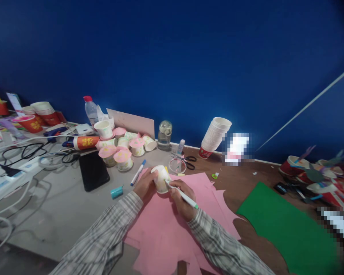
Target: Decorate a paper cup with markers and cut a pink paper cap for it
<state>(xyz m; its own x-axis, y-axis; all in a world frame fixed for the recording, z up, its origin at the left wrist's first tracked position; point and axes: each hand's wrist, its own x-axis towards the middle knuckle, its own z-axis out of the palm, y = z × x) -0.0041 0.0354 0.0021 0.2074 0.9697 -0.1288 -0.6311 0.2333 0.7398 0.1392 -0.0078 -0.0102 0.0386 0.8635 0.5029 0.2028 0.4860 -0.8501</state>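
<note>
On the wide table (pixel 63 221), pink paper sheets (pixel 160 236) lie spread across the near middle. Over them, the right hand (pixel 184 207) pinches with bent fingers, and the left hand (pixel 145 186), to its left, curls around a white paper cup (pixel 161 181); the pinched slim marker (pixel 188 199) points at the cup's right side.

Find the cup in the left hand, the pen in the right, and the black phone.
Cup (pixel 161 179): head view, side wall.
Pen (pixel 188 198): head view, white barrel.
Black phone (pixel 94 172): head view, middle of its dark face.
</note>
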